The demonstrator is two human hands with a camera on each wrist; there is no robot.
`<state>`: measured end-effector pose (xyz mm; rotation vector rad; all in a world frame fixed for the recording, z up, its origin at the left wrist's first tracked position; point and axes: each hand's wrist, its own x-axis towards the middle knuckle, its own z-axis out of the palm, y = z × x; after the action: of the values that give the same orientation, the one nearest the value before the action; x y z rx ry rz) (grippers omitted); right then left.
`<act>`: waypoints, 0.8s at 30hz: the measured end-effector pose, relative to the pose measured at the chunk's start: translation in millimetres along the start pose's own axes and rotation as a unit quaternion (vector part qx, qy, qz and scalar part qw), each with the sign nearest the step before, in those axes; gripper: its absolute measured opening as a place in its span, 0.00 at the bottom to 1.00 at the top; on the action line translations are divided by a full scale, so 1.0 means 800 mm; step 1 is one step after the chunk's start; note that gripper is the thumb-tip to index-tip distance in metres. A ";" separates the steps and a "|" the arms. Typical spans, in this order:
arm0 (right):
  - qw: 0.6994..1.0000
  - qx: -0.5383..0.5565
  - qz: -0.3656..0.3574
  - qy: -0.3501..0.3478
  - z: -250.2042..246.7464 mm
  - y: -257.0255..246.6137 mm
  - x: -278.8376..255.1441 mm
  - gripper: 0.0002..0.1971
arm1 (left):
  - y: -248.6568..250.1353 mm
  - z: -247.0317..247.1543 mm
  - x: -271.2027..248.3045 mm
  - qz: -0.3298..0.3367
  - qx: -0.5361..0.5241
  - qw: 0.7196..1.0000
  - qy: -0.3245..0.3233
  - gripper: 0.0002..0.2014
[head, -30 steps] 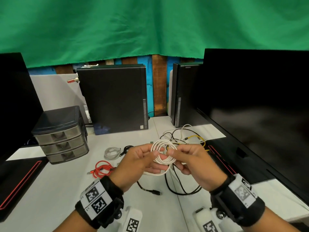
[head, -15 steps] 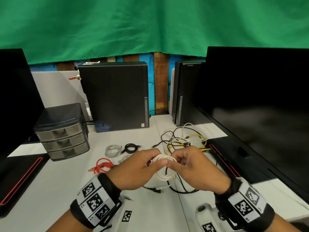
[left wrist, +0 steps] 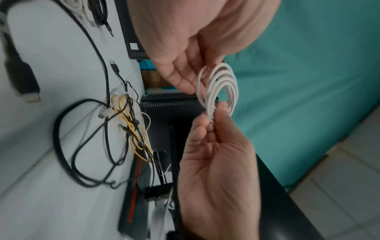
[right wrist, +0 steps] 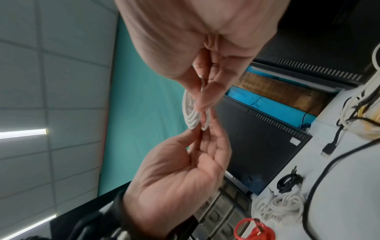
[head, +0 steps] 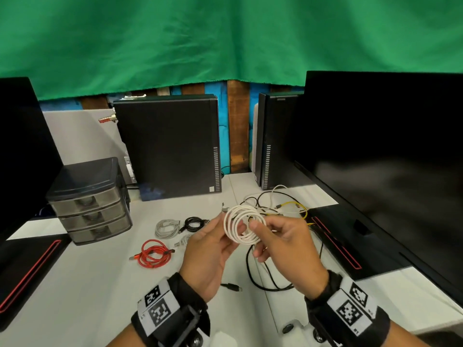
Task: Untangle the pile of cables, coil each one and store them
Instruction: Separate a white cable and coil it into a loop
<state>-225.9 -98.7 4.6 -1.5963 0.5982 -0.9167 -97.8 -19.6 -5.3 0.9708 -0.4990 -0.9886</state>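
A white cable coil (head: 241, 225) is held upright above the table between both hands. My left hand (head: 225, 231) pinches its left edge and my right hand (head: 256, 227) pinches its right edge with thumb and fingers. The left wrist view shows the white cable coil (left wrist: 223, 87) with the right hand (left wrist: 214, 116) pinching its lower rim. In the right wrist view the left hand (right wrist: 198, 134) pinches the white cable coil (right wrist: 190, 116) from below. A tangle of black, white and yellow cables (head: 283, 205) lies behind the hands. A three-drawer box (head: 90, 204) stands at the left.
Coiled cables lie on the white table (head: 87, 284): a red one (head: 152, 254), a grey one (head: 166, 227) and a black one (head: 194, 222). A black cable loop (head: 260, 279) runs under the right hand. Two computer towers (head: 170, 146) stand behind, with monitors (head: 388, 159) at both sides.
Both hands have lifted the white coil and spread slightly apart; the coil now stands open toward the head camera instead of being covered by the fingers.
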 end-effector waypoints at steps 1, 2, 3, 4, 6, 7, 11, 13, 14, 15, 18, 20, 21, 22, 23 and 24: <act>1.000 0.008 0.005 0.001 0.002 0.001 -0.001 0.11 | -0.001 -0.004 0.000 0.018 0.054 0.998 0.000 0.11; 1.000 0.016 0.011 0.003 0.003 0.001 -0.002 0.10 | -0.003 -0.009 0.000 0.041 0.129 0.991 0.001 0.11; 1.000 0.024 0.017 0.007 0.004 0.001 -0.002 0.10 | -0.006 -0.013 0.000 0.065 0.211 0.975 -0.003 0.11; 0.999 0.032 0.023 0.011 0.004 0.001 -0.002 0.10 | -0.007 -0.016 -0.001 0.087 0.275 0.957 -0.009 0.12; 0.998 0.042 0.038 0.020 0.005 0.004 -0.001 0.11 | -0.009 -0.021 0.000 0.122 0.333 0.935 -0.026 0.13; 0.998 0.042 0.049 0.023 0.005 0.007 0.000 0.11 | -0.008 -0.024 0.002 0.137 0.339 0.930 -0.035 0.13; 0.994 0.039 0.093 0.027 0.003 0.018 0.004 0.10 | 0.007 -0.031 0.006 0.164 0.354 0.915 -0.100 0.14; 0.993 0.040 0.107 0.027 0.003 0.022 0.004 0.10 | 0.015 -0.030 0.005 0.126 0.359 0.915 -0.132 0.11; 0.993 0.039 0.110 0.029 0.004 0.024 0.004 0.11 | 0.018 -0.029 0.004 0.096 0.353 0.919 -0.145 0.11; 0.993 0.035 0.110 0.032 0.004 0.026 0.004 0.11 | 0.020 -0.029 0.003 0.070 0.344 0.923 -0.158 0.15; 0.994 0.014 0.100 0.039 0.008 0.032 0.000 0.15 | 0.018 -0.023 0.001 0.033 0.307 0.936 -0.167 0.19; 0.996 -0.014 0.077 0.037 0.011 0.037 -0.003 0.17 | 0.011 -0.021 0.000 0.035 0.286 0.950 -0.120 0.19; 0.997 -0.038 0.058 0.033 0.012 0.040 -0.004 0.17 | 0.009 -0.021 0.000 0.039 0.273 0.956 -0.096 0.18; 0.997 -0.067 0.036 0.025 0.013 0.042 -0.005 0.16 | 0.007 -0.021 0.001 0.039 0.261 0.961 -0.078 0.17; 0.995 -0.097 0.008 0.017 0.013 0.043 -0.004 0.14 | 0.005 -0.023 0.003 0.036 0.253 0.964 -0.070 0.17; 0.991 -0.129 -0.023 0.016 0.012 0.043 -0.003 0.11 | 0.004 -0.024 0.004 0.029 0.249 0.966 -0.064 0.18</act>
<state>-216.6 -99.1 -29.9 -1.8352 0.7278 -0.9281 -80.7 -13.0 -12.2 1.3338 -0.9078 -0.8940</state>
